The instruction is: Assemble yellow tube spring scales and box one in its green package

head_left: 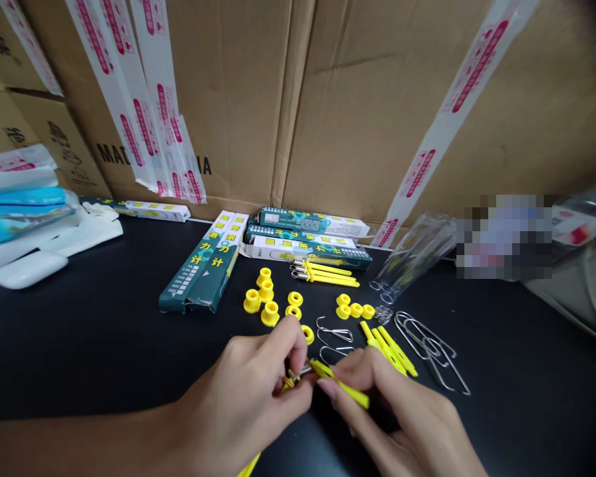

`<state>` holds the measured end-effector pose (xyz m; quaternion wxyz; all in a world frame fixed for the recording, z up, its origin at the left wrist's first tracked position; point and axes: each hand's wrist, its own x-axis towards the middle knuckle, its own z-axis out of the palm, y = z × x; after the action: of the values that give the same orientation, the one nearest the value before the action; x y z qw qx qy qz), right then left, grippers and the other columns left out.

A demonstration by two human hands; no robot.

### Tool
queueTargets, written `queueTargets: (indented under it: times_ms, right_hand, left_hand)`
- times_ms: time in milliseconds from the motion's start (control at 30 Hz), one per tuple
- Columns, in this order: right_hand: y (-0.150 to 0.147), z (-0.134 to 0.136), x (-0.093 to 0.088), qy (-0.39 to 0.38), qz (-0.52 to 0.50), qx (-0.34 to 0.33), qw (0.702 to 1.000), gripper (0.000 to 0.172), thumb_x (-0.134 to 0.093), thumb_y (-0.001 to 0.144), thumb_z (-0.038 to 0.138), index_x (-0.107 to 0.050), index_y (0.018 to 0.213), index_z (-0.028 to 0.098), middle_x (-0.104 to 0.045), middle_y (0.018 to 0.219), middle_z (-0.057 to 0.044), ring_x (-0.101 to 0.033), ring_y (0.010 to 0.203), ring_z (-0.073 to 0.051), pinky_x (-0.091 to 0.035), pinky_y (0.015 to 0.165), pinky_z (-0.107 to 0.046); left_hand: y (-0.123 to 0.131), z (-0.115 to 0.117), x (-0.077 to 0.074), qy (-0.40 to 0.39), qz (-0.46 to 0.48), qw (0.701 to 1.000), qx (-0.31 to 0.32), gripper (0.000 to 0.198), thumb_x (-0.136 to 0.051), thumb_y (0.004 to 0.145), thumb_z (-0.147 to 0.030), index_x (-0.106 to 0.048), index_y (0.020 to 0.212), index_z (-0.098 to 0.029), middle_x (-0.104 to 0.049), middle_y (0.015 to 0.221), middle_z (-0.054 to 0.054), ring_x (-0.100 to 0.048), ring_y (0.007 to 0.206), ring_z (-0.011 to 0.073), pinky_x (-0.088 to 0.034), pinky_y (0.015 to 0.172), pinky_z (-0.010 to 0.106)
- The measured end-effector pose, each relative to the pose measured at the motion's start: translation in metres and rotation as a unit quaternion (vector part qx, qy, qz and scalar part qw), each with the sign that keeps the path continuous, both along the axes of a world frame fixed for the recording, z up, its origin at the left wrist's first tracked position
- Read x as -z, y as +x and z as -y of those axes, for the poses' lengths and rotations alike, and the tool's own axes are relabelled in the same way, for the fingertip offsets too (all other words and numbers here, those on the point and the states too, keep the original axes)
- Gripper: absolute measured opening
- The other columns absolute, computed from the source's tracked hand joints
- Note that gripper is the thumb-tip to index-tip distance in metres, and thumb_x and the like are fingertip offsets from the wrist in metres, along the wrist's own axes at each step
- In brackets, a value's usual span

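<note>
Low in the middle, my left hand (258, 391) pinches a small metal spring piece with a yellow part at its end, mostly hidden by the fingers. Beside it my right hand (387, 404) grips a slim yellow rod (345, 386), tilted down to the right. The rod's upper end meets the metal piece between the two hands. Just beyond the fingers are wire hooks (335, 331) and yellow rings (295, 299). More yellow rods (390, 348) lie to the right of the hooks, near my right hand.
Flanged yellow caps (251, 301), small yellow caps (356, 310) and assembled yellow rods (328, 272) lie farther back. Printed boxes (203, 265), clear tubes (412, 258) and large metal hooks (430, 348) surround them. A cardboard wall (238, 99) stands behind. A white case (30, 269) sits left.
</note>
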<state>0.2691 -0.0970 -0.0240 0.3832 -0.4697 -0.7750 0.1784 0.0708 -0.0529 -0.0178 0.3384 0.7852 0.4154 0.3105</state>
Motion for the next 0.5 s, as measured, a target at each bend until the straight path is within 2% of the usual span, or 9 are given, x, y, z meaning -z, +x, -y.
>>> queueTargets:
  times_ms: [133, 200, 267, 367, 500]
  right_hand:
    - [0.002, -0.002, 0.002, -0.132, -0.073, 0.040, 0.988, 0.017, -0.059, 0.104, 0.034, -0.059, 0.090, 0.025, -0.068, 0.067, 0.004, -0.066, 0.049, -0.011, -0.052, 0.048, -0.017]
    - [0.002, -0.001, 0.003, -0.143, -0.106, 0.039, 0.983, 0.017, -0.062, 0.103, 0.034, -0.061, 0.089, 0.025, -0.069, 0.068, 0.004, -0.066, 0.050, -0.011, -0.053, 0.048, -0.017]
    - [0.002, -0.001, 0.003, -0.118, -0.139, 0.028, 0.983, 0.015, -0.065, 0.101, 0.031, -0.062, 0.087, 0.025, -0.071, 0.076, 0.002, -0.065, 0.053, -0.011, -0.054, 0.051, -0.018]
    - [0.000, 0.000, 0.001, -0.096, -0.195, 0.010, 0.976, 0.017, -0.066, 0.100, 0.024, -0.062, 0.084, 0.026, -0.070, 0.088, 0.001, -0.066, 0.061, -0.011, -0.058, 0.059, -0.019]
    - [-0.003, 0.000, -0.005, -0.204, -0.277, -0.004, 0.939, 0.015, -0.069, 0.099, 0.029, -0.064, 0.086, 0.024, -0.068, 0.091, 0.000, -0.066, 0.066, -0.011, -0.061, 0.064, -0.019]
  left_hand:
    - [0.004, -0.006, -0.009, -0.119, 0.036, 0.992, 0.012, 0.016, -0.065, 0.077, -0.019, -0.051, 0.084, -0.023, -0.055, 0.064, -0.010, -0.047, 0.045, 0.0062, -0.035, 0.043, 0.015]
    - [0.005, -0.009, -0.011, -0.154, 0.055, 0.987, -0.001, 0.019, -0.068, 0.073, -0.021, -0.056, 0.086, -0.022, -0.062, 0.065, -0.008, -0.047, 0.044, 0.0061, -0.036, 0.042, 0.015]
    - [0.006, -0.011, -0.012, -0.186, 0.060, 0.981, -0.016, 0.020, -0.070, 0.072, -0.025, -0.063, 0.090, -0.020, -0.066, 0.065, -0.005, -0.051, 0.046, 0.0079, -0.041, 0.043, 0.016]
    - [0.005, -0.011, -0.013, -0.222, 0.056, 0.973, -0.015, 0.015, -0.068, 0.076, -0.032, -0.068, 0.081, -0.018, -0.064, 0.059, -0.003, -0.055, 0.048, 0.0114, -0.045, 0.041, 0.017]
    - [0.001, -0.010, -0.012, -0.257, 0.060, 0.964, 0.012, 0.025, -0.067, 0.082, -0.039, -0.070, 0.076, -0.016, -0.064, 0.061, -0.001, -0.054, 0.048, 0.0117, -0.048, 0.039, 0.018]
